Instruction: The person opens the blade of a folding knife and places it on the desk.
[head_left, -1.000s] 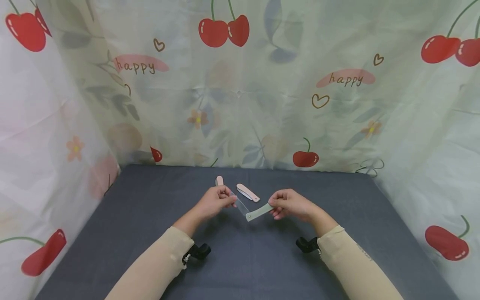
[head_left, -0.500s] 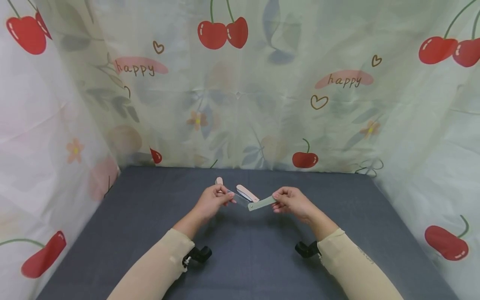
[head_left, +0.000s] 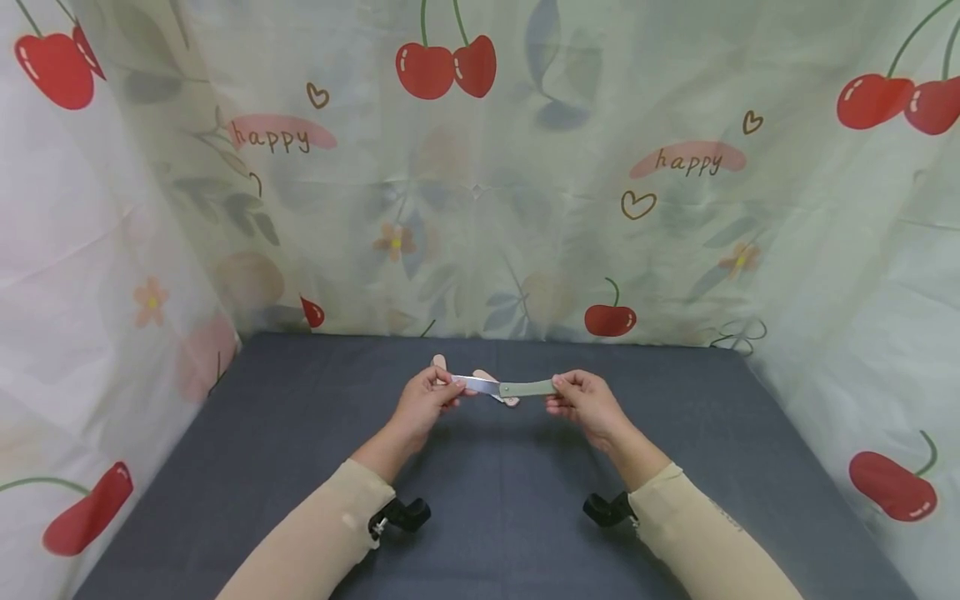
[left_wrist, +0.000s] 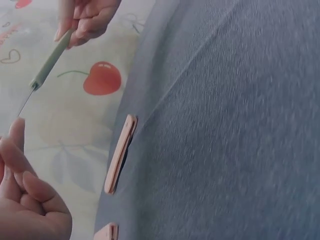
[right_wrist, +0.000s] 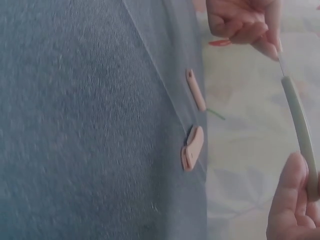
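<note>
A folding knife with a pale green handle (head_left: 527, 388) is stretched between my two hands above the table. Its silvery blade (head_left: 480, 384) lies nearly in line with the handle. My left hand (head_left: 427, 402) pinches the blade between thumb and fingers, covering its tip. At the handle's far end, my right hand (head_left: 588, 402) grips with thumb and fingers. Behind the blade lies a pink folding knife (left_wrist: 121, 155), folded, partly covered in the head view. A second pink-handled one (right_wrist: 195, 90) rests beyond my left fingers.
Dark grey cloth (head_left: 495, 508) covers the table. A cherry-printed curtain (head_left: 525, 250) hangs along its back edge and both sides. A black wrist mount (head_left: 405, 514) sits under the left forearm, another (head_left: 609, 510) under the right.
The green knife's blade and handle have swung from a sharp V to nearly straight, and the pivot has risen. My right hand has shifted slightly right and up; the pink knives have stayed put.
</note>
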